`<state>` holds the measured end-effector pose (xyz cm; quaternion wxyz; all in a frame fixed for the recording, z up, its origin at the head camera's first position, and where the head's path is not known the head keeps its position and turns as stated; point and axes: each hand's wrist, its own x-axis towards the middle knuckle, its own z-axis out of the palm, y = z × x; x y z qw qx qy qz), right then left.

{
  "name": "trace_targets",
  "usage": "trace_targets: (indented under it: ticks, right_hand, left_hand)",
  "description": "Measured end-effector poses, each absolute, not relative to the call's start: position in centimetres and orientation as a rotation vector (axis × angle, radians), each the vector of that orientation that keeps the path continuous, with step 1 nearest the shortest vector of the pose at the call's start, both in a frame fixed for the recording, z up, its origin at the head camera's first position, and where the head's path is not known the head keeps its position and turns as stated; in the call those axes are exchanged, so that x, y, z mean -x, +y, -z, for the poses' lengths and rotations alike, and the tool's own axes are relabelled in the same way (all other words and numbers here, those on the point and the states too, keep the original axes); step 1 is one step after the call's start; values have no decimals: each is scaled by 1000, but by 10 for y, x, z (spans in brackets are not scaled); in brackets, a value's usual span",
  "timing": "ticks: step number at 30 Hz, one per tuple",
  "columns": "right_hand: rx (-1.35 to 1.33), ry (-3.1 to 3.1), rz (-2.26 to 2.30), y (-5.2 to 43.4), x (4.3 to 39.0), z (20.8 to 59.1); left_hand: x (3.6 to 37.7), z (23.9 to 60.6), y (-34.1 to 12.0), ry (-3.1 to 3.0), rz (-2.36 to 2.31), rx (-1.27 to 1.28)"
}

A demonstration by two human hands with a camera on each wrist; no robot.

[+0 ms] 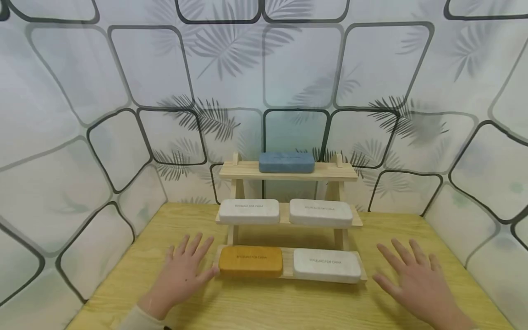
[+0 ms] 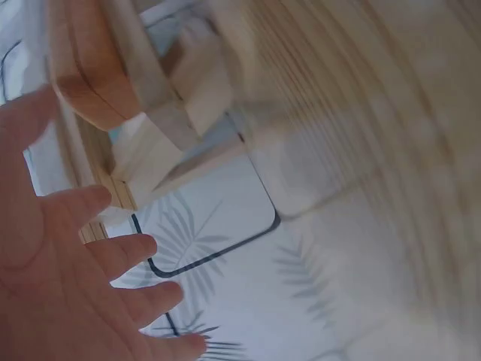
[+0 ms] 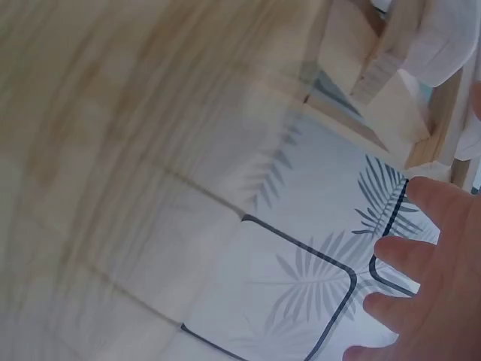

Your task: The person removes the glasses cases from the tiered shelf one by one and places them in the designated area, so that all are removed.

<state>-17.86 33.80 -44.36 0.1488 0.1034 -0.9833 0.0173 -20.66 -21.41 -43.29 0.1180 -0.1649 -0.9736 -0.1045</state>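
Observation:
A three-tier wooden stand point(image 1: 330, 170) holds oblong, rounded cases. On its bottom tier an orange case point(image 1: 250, 261) sits left of a white case point(image 1: 327, 265). The middle tier carries a left white case point(image 1: 249, 211) and a right white case point(image 1: 321, 212); a blue case point(image 1: 286, 162) lies on top. My left hand point(image 1: 181, 270) is spread, holding nothing, its thumb tip close by the left end of the orange case. To the right of the stand, my right hand point(image 1: 418, 286) is spread too and holds nothing, apart from the lower white case.
The stand rests on a wood-grain table point(image 1: 247, 305). Patterned cloth point(image 1: 231, 64) with leaf prints and dark rounded outlines rises behind the table and along both sides. Two small wooden pegs, a left peg point(image 1: 236, 158) and a right peg point(image 1: 339, 159), stick up from the top tier.

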Motion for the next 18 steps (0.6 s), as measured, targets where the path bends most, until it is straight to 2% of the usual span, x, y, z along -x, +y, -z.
trace_targets:
  ticks: [6, 18]
  right_hand:
    - [-395, -2777, -219, 326, 182, 441]
    - [-574, -2664, -518, 298, 188, 441]
  left_hand:
    - [212, 432, -207, -2881, 847, 454]
    - [230, 455, -200, -2625, 1851, 40]
